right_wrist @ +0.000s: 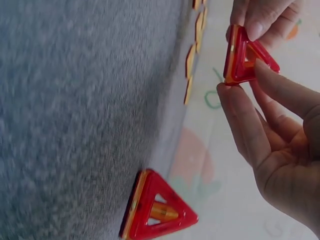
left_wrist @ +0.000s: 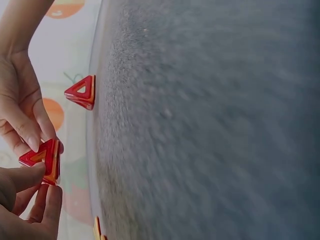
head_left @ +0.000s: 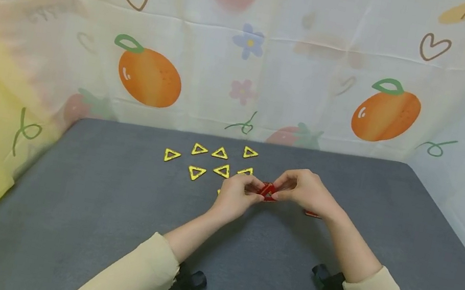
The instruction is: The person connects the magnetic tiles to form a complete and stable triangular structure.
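Observation:
Both hands pinch a small red piece built of triangular magnetic tiles [head_left: 268, 191], held up over the table. My left hand [head_left: 233, 198] grips its left side, with the thumb on the near face and fingertips under the lower corner [left_wrist: 52, 170]. My right hand [head_left: 305, 191] grips the opposite side, the thumb pressing by the triangular opening [right_wrist: 243, 65]. Orange-yellow edges show along the red tiles. A second red triangular piece [right_wrist: 159, 212] stands on the table to the right; the right forearm partly covers it in the head view.
Several yellow triangular tiles [head_left: 196, 173] lie scattered on the dark grey table [head_left: 100, 204] at the back, left of and behind the hands. A patterned cloth [head_left: 212, 74] hangs behind the table. Each wrist bears a black camera [head_left: 194, 282].

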Demonstrator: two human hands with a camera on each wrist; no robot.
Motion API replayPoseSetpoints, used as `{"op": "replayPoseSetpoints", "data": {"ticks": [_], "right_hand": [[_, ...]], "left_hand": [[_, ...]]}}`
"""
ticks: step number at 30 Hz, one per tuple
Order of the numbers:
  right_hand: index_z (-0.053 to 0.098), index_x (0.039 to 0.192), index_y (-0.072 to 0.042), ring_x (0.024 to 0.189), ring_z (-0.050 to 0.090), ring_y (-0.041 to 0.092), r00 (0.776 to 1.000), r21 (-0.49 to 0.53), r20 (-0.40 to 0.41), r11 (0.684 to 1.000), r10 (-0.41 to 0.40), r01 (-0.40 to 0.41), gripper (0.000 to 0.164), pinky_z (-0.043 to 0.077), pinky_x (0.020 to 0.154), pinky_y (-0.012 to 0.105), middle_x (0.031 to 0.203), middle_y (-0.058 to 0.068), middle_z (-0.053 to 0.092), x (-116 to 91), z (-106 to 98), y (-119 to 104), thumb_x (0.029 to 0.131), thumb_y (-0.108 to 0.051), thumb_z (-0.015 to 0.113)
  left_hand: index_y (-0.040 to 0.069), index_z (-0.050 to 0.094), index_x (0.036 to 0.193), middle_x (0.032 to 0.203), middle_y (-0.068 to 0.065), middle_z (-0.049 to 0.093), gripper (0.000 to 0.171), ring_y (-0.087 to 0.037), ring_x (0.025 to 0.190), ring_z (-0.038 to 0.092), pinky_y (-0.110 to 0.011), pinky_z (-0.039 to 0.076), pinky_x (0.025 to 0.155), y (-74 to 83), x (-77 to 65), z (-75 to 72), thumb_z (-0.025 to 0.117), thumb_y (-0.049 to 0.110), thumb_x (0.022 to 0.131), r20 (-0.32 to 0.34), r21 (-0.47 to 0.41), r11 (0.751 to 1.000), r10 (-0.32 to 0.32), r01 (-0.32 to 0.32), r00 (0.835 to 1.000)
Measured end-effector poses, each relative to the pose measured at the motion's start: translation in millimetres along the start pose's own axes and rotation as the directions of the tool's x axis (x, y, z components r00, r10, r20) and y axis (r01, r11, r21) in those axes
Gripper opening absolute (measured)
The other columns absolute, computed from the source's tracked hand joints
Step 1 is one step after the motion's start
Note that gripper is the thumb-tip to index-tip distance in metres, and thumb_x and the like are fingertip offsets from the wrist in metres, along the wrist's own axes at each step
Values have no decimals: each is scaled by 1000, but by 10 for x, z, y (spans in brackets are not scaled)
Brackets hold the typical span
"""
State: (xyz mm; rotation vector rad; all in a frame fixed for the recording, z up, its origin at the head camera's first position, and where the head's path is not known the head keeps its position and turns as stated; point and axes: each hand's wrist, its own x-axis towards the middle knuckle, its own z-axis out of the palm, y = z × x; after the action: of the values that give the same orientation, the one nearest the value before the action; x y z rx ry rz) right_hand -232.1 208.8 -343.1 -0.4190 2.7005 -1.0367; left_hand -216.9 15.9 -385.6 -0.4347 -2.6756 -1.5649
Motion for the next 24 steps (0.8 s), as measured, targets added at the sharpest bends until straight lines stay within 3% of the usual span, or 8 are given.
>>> {"op": "replayPoseSetpoints", "data": {"ticks": [8, 19, 24], "right_hand": [[73, 103, -12, 90, 69, 17, 998, -31, -34, 998, 55, -56, 19, 54, 78, 33, 101, 7, 76, 10, -113, 113, 86, -19, 77], [72, 106, -6, 89, 67, 22, 989, -56, -19, 988, 145, -146, 22, 53, 72, 34, 104, 14, 75, -16, -173, 223, 88, -19, 75], [72, 104, -4, 76, 66, 23, 987, -73, -15, 985, 157, -158, 21, 53, 67, 35, 99, 14, 75, -7, -181, 267, 88, -17, 74]], "left_hand": [[2, 74, 104, 103, -13, 74, 18, -24, 93, 74, -26, 60, 74, 43, 150, 197, 74, 5, 86, -21, -8, 1000, -7, 7, 1000], [5, 75, 101, 99, -9, 73, 14, -18, 89, 70, -18, 55, 73, 37, 272, 433, 74, 7, 86, -26, 33, 999, -18, 19, 999], [4, 76, 98, 95, -8, 77, 13, -16, 84, 70, -17, 52, 70, 24, 313, 496, 75, 7, 85, -18, 40, 999, -7, 8, 1000]]}}
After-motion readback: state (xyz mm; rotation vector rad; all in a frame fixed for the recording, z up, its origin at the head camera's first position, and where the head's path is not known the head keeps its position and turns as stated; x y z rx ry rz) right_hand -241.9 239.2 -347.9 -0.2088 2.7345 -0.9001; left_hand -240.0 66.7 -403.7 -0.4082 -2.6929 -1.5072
